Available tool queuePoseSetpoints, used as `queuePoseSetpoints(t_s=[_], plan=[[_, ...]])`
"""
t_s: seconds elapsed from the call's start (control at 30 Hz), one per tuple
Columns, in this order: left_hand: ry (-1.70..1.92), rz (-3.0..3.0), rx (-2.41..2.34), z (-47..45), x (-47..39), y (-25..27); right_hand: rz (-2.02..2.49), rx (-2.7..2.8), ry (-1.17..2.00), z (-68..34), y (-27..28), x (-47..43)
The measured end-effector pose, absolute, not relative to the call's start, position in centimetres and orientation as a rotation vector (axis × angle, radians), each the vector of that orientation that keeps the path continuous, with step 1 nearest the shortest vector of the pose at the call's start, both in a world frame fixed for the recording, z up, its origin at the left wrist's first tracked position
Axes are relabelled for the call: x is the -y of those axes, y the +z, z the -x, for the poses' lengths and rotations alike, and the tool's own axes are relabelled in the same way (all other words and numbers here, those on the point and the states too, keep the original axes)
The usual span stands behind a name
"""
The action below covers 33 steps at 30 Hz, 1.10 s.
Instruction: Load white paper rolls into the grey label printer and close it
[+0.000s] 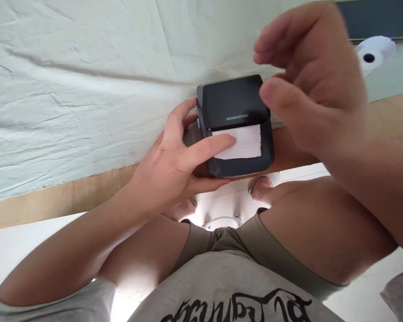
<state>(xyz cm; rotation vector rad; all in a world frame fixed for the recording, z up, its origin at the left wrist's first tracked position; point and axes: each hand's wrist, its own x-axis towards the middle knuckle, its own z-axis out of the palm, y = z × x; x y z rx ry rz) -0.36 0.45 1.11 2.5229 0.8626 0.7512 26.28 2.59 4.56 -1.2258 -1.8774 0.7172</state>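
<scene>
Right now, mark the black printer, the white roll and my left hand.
Black printer (234,102): head view, on its top cover.
White roll (380,51): head view, on its white side, right of the dark core.
Left hand (171,157): head view, on its back.

Black printer (233,100): left side partly covered by the left hand (168,156); small characters after the brand name are illegible. White paper (250,141): left part lies under a digit of that hand. Right hand (319,80): slightly blurred. Paper roll (381,49): left edge hidden behind the right hand. Dark panel (383,20): runs out of frame at top and right. Shirt lettering (240,304): cropped below, wording unreadable.
</scene>
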Motion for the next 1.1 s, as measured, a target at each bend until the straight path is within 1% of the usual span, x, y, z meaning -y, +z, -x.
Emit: queuePoseSetpoints(t_s=[0.1,0.27,0.4,0.5,0.63,0.83,1.1], plan=[[0.807,-2.569,-0.899,0.1,-0.3,1.1,1.324,1.969,0.856,-26.2,4.4,-2.9],[0.727,-2.549,-1.050,-0.3,-0.2,1.7,1.264,1.966,0.981,-26.0,4.9,-3.3],[0.693,-2.546,-1.066,-0.1,-0.2,1.9,1.213,1.890,1.210,-26.3,5.2,-3.8],[0.695,-2.558,-1.067,0.0,-0.2,2.0,1.199,1.927,1.258,-26.6,5.2,-4.2],[0.701,-2.536,-1.094,-0.4,0.0,2.1,1.177,1.968,1.211,-26.7,4.6,-3.9],[0.628,-2.473,-1.206,-0.4,0.4,2.1,1.357,2.012,0.796,-26.5,3.7,-2.4],[0.530,-2.533,-1.381,-0.2,1.0,2.3,1.427,2.128,0.719,-27.2,3.1,-2.1]])
